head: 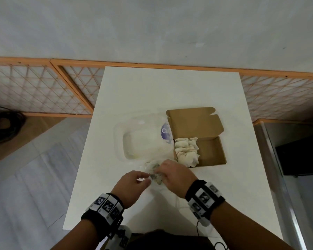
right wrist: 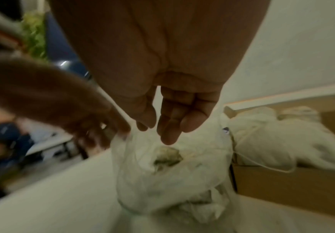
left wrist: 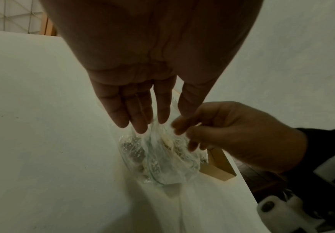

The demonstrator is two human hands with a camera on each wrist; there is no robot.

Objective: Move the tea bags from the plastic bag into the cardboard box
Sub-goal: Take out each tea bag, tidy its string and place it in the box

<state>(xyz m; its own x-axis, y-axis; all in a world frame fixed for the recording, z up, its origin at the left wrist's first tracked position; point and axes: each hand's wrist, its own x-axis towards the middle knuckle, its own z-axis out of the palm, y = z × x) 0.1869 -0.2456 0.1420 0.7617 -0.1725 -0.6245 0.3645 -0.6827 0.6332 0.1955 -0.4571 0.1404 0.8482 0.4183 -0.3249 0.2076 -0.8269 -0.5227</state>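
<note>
Nearest the camera, two wrists in black bands carrying square black-and-white markers reach over a white bench (head: 170, 87). The left hand (head: 132, 186) pinches the rim of a thin plastic bag (left wrist: 162, 157) between thumb and fingertips. The right hand (head: 173, 175), close beside it, has its fingers curled into the same crumpled film, seemingly working the mouth open or reaching for a tea bag; what exactly it grips cannot be told. Several tea bags (right wrist: 168, 156) show through the film, so the bag sits on the bench just short of the cardboard box (head: 213, 152).

To do this step well, the left hand should probably hold the rim taut while the right draws out one tea bag, strings clear of the film.

Beyond, the box lies open, its lid folded back, with a pile of pale tea bags (head: 187, 150) filling its left half. Touching its left wall stands a clear plastic tub (head: 119, 134) with a purple label (head: 165, 134); only "C" is legible.
</note>
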